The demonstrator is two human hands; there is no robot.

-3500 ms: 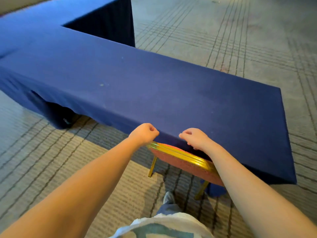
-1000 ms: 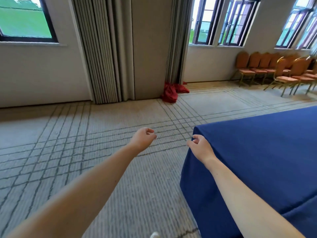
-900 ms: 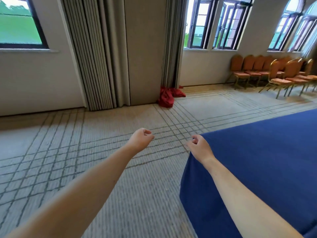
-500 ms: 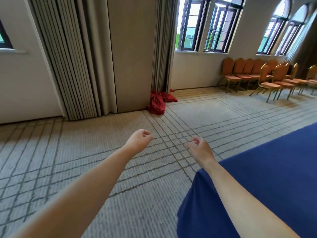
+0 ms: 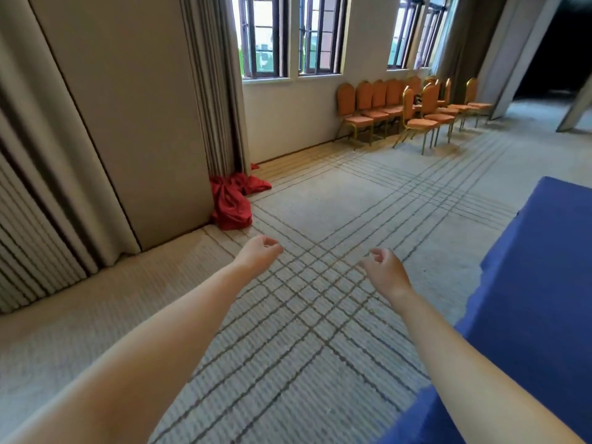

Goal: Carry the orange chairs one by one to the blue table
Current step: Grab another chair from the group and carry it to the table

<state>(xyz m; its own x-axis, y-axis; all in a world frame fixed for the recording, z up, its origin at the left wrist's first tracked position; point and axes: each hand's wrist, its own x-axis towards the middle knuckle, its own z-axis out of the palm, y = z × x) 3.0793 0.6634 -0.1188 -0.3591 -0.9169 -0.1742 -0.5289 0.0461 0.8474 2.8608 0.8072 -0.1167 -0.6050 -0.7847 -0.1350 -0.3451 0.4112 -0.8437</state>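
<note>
Both arms reach forward; left hand and right hand loosely curled, holding nothing. Orange chairs stand along far wall. Blue surface now further right than half a second ago.

Soft window daylight, edges warped, blurred

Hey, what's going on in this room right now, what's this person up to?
A person is moving orange chairs to the blue table, which sits at their right. At this moment both hands are empty: the left hand and right hand are held out in front, loosely curled, holding nothing. They face the orange chairs grouped by the far wall under the windows, across open carpet. A red cloth lies by the curtain.
</note>
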